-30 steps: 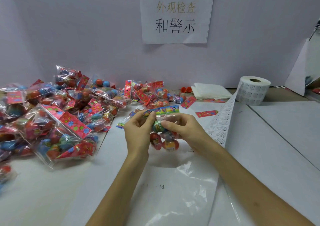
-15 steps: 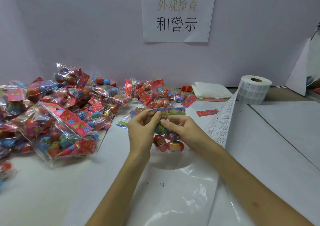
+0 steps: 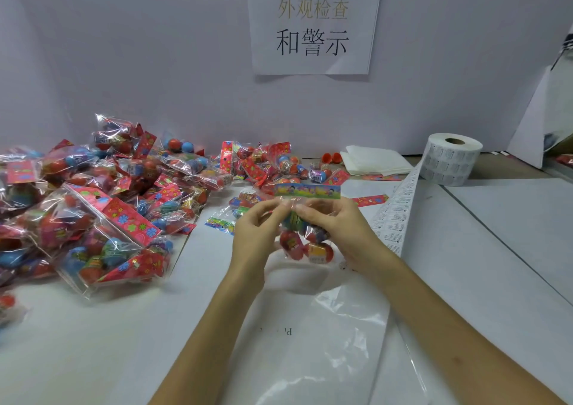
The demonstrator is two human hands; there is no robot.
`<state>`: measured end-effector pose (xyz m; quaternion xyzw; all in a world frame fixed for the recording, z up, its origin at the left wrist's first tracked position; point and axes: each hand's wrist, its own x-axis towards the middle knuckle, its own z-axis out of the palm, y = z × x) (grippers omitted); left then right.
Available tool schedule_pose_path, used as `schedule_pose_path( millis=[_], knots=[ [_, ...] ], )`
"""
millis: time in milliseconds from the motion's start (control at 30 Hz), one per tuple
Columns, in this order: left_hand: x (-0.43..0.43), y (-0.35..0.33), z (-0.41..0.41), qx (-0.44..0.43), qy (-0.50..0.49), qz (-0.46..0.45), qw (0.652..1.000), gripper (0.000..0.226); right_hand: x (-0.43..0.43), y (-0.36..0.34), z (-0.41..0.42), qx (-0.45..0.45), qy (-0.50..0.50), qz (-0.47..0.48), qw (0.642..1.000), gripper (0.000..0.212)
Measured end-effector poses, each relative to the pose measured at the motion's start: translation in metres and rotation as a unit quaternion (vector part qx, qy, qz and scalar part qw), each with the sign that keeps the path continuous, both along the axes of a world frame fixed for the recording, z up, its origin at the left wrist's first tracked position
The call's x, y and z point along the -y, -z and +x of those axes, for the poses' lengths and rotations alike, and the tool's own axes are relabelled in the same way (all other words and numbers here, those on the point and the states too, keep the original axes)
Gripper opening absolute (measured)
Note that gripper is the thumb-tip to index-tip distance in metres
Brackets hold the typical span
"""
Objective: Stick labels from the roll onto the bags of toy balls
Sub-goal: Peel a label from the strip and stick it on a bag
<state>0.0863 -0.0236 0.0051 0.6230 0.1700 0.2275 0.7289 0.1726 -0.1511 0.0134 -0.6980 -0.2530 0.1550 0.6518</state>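
Crinkling with glare, a small clear plastic bag (image 3: pixel 305 240) hangs between the two hands above the table (image 3: pixel 496 280), in the middle of the view. Round glossy toy balls, mostly red and orange, bulge at its bottom. A flat card header (image 3: pixel 307 191) printed with cartoon figures on blue and green runs across its top.

The left hand (image 3: pixel 254 234) and the right hand (image 3: pixel 341 227) both pinch the film just under that header, thumb against forefinger, with their fingertips nearly meeting at the centre. The other fingers curl loosely behind. Both forearms are bare and reach in from the lower edge. Whether a label sits on the held bag cannot be told.

To the left lies a heap (image 3: pixel 93 206) of similar cellophane bags, wrinkled and shiny, full of red and blue balls under red flowered headers. At the far right stands the roll (image 3: pixel 451 162), a squat white paper cylinder with a brown core. A strip (image 3: pixel 395 215) of small printed labels trails from it towards the right wrist.

The table is smooth and white with thin dark seams, and a glossy clear plastic sheet (image 3: pixel 325 358) lies under the forearms. Folded white sheets (image 3: pixel 375 162) rest near the roll. On the pale wall (image 3: pixel 155 63) behind hangs a paper sign (image 3: pixel 313 23) with Chinese characters.
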Motion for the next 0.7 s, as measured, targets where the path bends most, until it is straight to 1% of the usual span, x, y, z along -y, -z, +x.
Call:
schedule_pose_path(
  millis=[67, 100, 200, 267, 333, 500, 700],
  knots=[
    [0.0030, 0.0000, -0.0008, -0.015, 0.031, 0.008, 0.999, 0.015, 0.0002, -0.0002, 0.0019, -0.014, 0.017, 0.003, 1.000, 0.026],
    [0.0047, -0.0004, -0.0010, -0.018, 0.029, 0.020, 0.999, 0.014, 0.0002, -0.0003, 0.0027, -0.027, 0.020, 0.001, 0.999, 0.028],
    [0.0039, -0.0005, -0.0003, -0.009, -0.013, 0.026, 1.000, 0.015, 0.0014, -0.0020, 0.0044, -0.056, -0.003, 0.008, 0.998, 0.030],
    [0.0008, -0.0005, 0.0003, -0.003, -0.040, 0.018, 0.999, 0.014, 0.0036, -0.0023, 0.0047, -0.064, -0.043, 0.017, 0.997, 0.040],
    [-0.0014, 0.0008, 0.0014, 0.001, -0.059, 0.023, 0.998, 0.012, 0.0031, -0.0008, 0.0029, -0.061, -0.064, -0.004, 0.996, 0.048],
    [-0.0012, 0.0042, 0.0023, 0.002, -0.072, 0.052, 0.996, 0.011, -0.0029, 0.0053, 0.0000, -0.016, -0.029, -0.040, 0.999, 0.041],
    [-0.0001, 0.0023, 0.0018, 0.007, -0.060, 0.057, 0.997, 0.010, -0.0025, 0.0033, -0.0008, 0.019, -0.029, -0.054, 0.998, 0.039]
  ],
)
